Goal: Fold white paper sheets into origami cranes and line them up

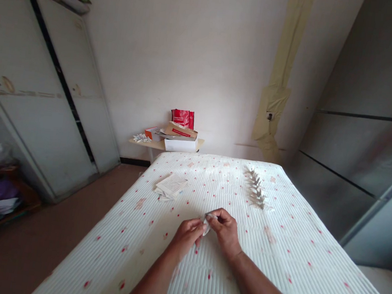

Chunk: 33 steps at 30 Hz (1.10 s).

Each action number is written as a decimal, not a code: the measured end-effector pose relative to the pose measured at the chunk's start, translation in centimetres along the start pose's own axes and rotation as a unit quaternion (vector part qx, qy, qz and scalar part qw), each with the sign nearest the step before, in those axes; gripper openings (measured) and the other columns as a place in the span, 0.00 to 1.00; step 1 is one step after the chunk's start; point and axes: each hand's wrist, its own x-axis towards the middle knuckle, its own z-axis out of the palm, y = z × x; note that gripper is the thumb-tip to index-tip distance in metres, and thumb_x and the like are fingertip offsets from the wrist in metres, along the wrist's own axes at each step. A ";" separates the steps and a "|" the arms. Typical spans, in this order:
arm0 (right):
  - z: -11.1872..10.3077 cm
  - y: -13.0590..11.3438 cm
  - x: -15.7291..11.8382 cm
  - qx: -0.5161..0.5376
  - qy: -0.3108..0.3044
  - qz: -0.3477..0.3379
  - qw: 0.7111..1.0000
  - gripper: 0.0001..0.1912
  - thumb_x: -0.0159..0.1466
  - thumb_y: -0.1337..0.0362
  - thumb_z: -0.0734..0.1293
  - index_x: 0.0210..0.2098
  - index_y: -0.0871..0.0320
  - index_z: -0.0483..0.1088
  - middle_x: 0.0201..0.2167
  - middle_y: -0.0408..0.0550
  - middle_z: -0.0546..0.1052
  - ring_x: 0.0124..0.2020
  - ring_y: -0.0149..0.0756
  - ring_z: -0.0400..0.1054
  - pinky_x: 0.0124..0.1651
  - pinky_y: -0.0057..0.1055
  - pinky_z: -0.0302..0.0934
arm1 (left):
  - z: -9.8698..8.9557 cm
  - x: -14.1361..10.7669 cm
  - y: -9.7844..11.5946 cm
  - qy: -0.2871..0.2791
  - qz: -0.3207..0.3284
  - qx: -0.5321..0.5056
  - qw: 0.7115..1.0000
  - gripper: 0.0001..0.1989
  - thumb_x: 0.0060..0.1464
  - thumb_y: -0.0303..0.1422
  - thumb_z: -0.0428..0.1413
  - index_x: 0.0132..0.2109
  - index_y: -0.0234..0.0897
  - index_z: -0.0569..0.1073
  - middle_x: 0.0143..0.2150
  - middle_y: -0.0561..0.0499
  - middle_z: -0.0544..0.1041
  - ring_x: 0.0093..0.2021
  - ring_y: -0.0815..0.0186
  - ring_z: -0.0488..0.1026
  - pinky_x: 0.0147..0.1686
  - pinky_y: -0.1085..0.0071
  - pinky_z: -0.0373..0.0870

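Observation:
A small piece of folded paper (205, 227) is pinched between my two hands above the middle of the bed. My left hand (188, 235) grips its lower left side with thumb and fingers. From the right, my right hand (225, 228) pinches its upper end. Fingers cover much of the paper, so its exact shape cannot be made out. Ahead and to the right stands a row of several folded paper cranes (256, 187). Ahead and to the left lies a loose stack of printed paper sheets (172, 185).
The bed's quilted white cover (209, 276) has red dots. Beyond its far edge, a small table (152, 144) bears a white box (181, 145), an opened carton (180, 130) and a red bag (182, 117). Grey cabinets (42, 96) stand left, a large grey wardrobe (362, 142) right.

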 end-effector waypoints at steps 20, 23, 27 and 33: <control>-1.6 0.3 1.1 -0.074 0.056 -0.056 0.994 0.12 0.50 0.56 0.69 0.22 0.59 0.67 0.21 0.42 0.69 0.24 0.31 0.61 0.29 0.28 0.56 | 0.2 0.1 -0.8 0.050 0.001 -0.010 0.999 0.10 0.45 0.37 0.52 0.32 0.34 0.70 0.23 0.55 0.68 0.20 0.73 0.64 0.17 0.79 0.54; -1.0 0.7 0.7 -0.088 0.014 -0.049 0.995 0.12 0.51 0.56 0.69 0.25 0.59 0.68 0.22 0.43 0.69 0.24 0.30 0.61 0.28 0.27 0.57 | 0.0 0.0 -0.8 0.091 0.043 -0.009 0.995 0.08 0.43 0.32 0.54 0.34 0.35 0.69 0.27 0.53 0.71 0.26 0.70 0.67 0.23 0.77 0.60; -0.7 1.0 0.5 -0.084 -0.020 -0.034 0.996 0.12 0.50 0.56 0.70 0.27 0.59 0.69 0.23 0.42 0.69 0.24 0.29 0.61 0.27 0.26 0.56 | -0.2 -0.2 -1.0 0.176 0.096 0.038 0.979 0.13 0.40 0.28 0.56 0.38 0.37 0.70 0.31 0.53 0.72 0.32 0.67 0.68 0.31 0.74 0.63; -0.6 1.1 0.3 -0.094 -0.075 -0.021 0.993 0.10 0.51 0.62 0.68 0.34 0.58 0.71 0.25 0.42 0.71 0.27 0.31 0.64 0.31 0.27 0.59 | -0.1 0.1 -1.2 0.151 0.126 0.041 0.980 0.21 0.38 0.23 0.57 0.44 0.39 0.70 0.41 0.50 0.74 0.41 0.63 0.70 0.38 0.72 0.64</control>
